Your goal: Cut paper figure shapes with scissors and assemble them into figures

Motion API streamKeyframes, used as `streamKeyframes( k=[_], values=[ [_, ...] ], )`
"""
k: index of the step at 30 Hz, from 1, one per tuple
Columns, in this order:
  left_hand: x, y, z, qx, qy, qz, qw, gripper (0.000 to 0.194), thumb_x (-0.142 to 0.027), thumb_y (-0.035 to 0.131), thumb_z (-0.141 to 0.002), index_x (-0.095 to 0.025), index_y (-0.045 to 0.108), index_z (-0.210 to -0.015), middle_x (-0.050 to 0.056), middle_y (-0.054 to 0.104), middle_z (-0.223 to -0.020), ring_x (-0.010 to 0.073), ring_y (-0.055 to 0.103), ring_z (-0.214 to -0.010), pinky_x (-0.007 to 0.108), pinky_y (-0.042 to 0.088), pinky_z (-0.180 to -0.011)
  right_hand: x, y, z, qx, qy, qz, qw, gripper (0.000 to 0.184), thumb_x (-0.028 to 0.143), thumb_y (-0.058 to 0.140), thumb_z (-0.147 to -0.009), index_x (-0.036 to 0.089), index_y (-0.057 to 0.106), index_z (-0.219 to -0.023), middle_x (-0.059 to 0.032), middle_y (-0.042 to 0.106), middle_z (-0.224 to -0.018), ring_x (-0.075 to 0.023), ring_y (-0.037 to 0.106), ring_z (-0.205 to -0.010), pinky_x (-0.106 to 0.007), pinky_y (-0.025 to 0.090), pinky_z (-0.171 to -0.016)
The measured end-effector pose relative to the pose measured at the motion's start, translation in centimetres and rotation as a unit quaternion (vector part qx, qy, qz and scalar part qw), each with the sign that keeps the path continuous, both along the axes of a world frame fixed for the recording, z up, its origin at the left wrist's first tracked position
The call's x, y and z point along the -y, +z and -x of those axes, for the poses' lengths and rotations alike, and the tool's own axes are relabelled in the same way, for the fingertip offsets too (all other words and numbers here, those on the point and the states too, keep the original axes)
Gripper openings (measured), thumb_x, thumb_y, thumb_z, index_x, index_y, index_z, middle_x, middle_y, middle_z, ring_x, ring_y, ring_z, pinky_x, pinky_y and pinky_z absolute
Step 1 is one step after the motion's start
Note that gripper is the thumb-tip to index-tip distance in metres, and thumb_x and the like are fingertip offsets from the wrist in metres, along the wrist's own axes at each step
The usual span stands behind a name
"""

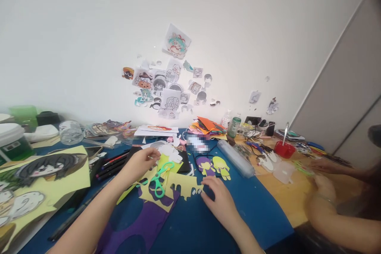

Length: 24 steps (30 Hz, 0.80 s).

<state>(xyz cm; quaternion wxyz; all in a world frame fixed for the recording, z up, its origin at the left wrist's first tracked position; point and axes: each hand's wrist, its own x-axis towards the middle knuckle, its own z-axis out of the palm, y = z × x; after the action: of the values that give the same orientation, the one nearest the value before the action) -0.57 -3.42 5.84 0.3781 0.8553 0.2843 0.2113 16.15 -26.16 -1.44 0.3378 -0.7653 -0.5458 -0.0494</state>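
Note:
My left hand [144, 162] is over the pile of white paper cutouts [172, 154], its fingers loosely curved, and I see nothing in it. My right hand [219, 197] has thumb and fingers apart at the right end of a yellow paper scrap [184, 185] with cut-out gaps; whether it touches the scrap is unclear. Green scissors [160, 178] lie on yellow scraps between my hands. Purple paper [143, 222] with large rounded holes is below them. Beyond my right hand lie a purple-and-yellow paper figure [205, 166] and a yellow paper figure [220, 167].
Black pens [114, 166] lie left, beside a large yellow sheet with a drawn character [53, 170]. A clear plastic roll [235, 158], a green bottle [234, 127] and orange papers [208, 125] stand or lie behind. Another person's hands [321, 178] work at right near a red holder [284, 149].

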Motion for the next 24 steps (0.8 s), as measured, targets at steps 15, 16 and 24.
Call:
streamKeyframes(
  k=[15,16,24],
  values=[
    [-1.7,-0.9,2.0,-0.229,-0.01,-0.159,0.96,0.029,-0.018,0.049,-0.056,-0.019,0.064,-0.081,0.008,0.065,-0.083,0.0219,0.058,-0.07,0.025,0.037,-0.052,-2.0,-1.6,0.7,-0.025,-0.002,-0.035,0.999,0.026,0.015,0.048,-0.077,0.02,0.058,-0.1,-0.0078,0.061,-0.102,-0.0231,0.055,-0.095,-0.037,0.046,-0.08],
    [-1.9,-1.0,2.0,-0.23,-0.008,-0.159,0.96,0.028,-0.018,0.05,-0.056,-0.019,0.064,-0.081,0.008,0.064,-0.083,0.0222,0.058,-0.07,0.025,0.037,-0.052,-1.8,-1.5,0.6,-0.028,-0.008,-0.042,0.999,0.025,0.015,0.048,-0.077,0.02,0.058,-0.099,-0.0079,0.061,-0.102,-0.023,0.055,-0.095,-0.037,0.046,-0.08],
    [0.8,-0.9,0.0,-0.183,-0.026,-0.186,0.965,0.027,-0.025,0.053,-0.063,-0.02,0.064,-0.087,0.008,0.062,-0.087,0.0232,0.057,-0.08,0.029,0.042,-0.067,-1.3,-1.2,1.0,-0.021,0.042,-0.024,0.999,0.024,0.005,0.047,-0.073,0.022,0.062,-0.082,-0.0043,0.064,-0.084,-0.02,0.057,-0.082,-0.031,0.048,-0.07]
  ],
)
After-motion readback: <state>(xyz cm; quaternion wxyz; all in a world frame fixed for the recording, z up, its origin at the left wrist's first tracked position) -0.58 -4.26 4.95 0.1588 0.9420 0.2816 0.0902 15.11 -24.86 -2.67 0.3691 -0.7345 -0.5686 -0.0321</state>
